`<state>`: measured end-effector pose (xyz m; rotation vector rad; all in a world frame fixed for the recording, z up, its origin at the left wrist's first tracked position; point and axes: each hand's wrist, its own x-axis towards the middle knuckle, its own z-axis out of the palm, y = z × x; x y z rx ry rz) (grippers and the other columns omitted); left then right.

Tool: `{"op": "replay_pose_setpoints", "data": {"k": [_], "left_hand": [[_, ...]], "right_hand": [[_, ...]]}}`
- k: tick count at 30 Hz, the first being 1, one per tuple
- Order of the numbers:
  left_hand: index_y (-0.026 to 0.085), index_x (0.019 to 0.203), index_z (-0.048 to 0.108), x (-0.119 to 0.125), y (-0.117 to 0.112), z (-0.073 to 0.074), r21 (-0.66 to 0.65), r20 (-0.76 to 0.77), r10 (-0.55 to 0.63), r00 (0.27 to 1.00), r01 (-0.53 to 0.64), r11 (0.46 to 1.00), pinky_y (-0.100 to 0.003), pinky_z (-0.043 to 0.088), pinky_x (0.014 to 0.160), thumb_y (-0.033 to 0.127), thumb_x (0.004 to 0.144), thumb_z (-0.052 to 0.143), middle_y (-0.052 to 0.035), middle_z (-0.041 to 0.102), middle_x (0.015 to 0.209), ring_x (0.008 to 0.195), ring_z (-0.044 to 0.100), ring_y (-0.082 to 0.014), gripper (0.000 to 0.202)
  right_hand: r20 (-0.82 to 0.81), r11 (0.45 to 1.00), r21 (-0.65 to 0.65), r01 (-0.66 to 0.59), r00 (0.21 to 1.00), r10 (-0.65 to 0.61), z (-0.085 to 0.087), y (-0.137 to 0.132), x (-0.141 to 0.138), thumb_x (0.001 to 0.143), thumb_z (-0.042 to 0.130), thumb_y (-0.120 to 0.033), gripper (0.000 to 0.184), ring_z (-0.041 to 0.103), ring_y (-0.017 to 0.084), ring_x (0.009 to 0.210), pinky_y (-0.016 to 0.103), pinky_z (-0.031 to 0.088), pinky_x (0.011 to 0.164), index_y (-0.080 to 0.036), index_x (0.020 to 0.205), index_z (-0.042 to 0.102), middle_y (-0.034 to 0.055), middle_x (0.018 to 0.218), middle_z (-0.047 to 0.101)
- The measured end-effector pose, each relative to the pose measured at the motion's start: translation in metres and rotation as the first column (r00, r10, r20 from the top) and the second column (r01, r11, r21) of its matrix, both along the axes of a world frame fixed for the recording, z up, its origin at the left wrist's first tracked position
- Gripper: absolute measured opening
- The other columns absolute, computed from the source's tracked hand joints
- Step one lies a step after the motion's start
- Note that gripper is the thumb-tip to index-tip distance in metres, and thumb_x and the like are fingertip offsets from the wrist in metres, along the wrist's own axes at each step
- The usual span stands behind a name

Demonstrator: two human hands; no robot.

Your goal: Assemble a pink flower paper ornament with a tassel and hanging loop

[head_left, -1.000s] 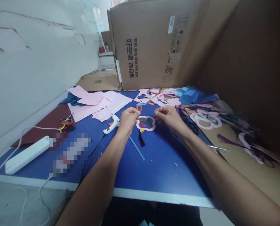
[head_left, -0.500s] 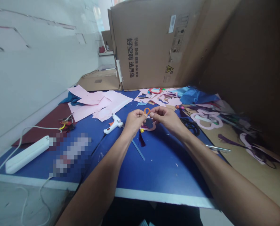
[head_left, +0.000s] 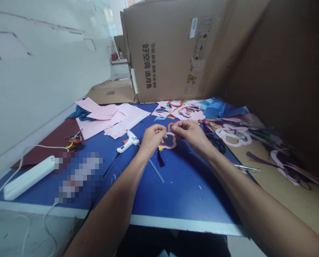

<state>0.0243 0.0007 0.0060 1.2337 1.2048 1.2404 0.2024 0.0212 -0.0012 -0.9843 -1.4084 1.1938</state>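
Note:
A small loop of orange cord (head_left: 170,127) is pinched between the thumb and fingers of my right hand (head_left: 193,135). My left hand (head_left: 152,140) is closed just left of the loop, its thumb against the fingers; what it may hold is hidden. Below the fingertips lies a pink flower-shaped paper frame (head_left: 172,145), partly covered by my hands. At its left edge sits a yellow bead (head_left: 160,149), from which a dark purple tassel (head_left: 160,159) hangs onto the blue table (head_left: 180,192).
A white glue gun (head_left: 129,141) rests left of my left hand, near a bluish strip (head_left: 156,170). Pink paper sheets (head_left: 105,117) and paper scraps (head_left: 188,112) lie at the back, before a large cardboard box (head_left: 172,53). A white power strip (head_left: 30,176) is at left.
The orange loop has shifted right with my right hand and opened out of its round shape. My left fingertips are now apart from it. The view has moved slightly.

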Motion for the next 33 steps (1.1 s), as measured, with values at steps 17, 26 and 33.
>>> {"op": "replay_pose_setpoints", "data": {"k": [17,26,33], "left_hand": [[0.019,0.082,0.074,0.0000,-0.0004,0.0000,0.039,-0.007,0.035,0.999,-0.035,0.999,-0.022,0.045,0.054,0.020,0.086,0.069,0.0002,0.070,0.069,0.053,0.056,-0.0089,0.007],[0.019,0.082,0.075,-0.0020,0.0015,-0.0002,0.095,-0.019,0.070,0.997,-0.068,0.993,-0.024,0.048,0.062,0.023,0.081,0.073,0.0012,0.069,0.072,0.064,0.059,-0.0117,0.005],[0.019,0.082,0.075,-0.0045,0.0041,-0.0018,0.078,-0.037,0.098,0.995,-0.094,0.992,-0.026,0.050,0.066,0.021,0.080,0.071,0.0010,0.070,0.075,0.064,0.059,-0.0123,0.005]], "right_hand": [[0.018,0.999,-0.036,-0.037,0.999,0.037,0.0002,-0.0022,-0.0022,0.071,0.095,-0.059,0.046,0.059,0.015,0.067,0.031,0.050,0.065,-0.021,0.081,0.071,0.0005,0.076,0.069],[0.095,0.991,-0.074,-0.109,0.989,0.115,-0.0016,-0.0031,-0.0007,0.070,0.092,-0.061,0.048,0.056,0.013,0.061,0.028,0.045,0.059,-0.020,0.082,0.071,-0.0004,0.072,0.068],[0.096,0.996,-0.075,-0.046,0.994,0.053,0.0005,-0.0020,0.0025,0.070,0.092,-0.054,0.041,0.056,0.012,0.059,0.026,0.046,0.058,-0.020,0.080,0.071,-0.0010,0.068,0.068]]}}
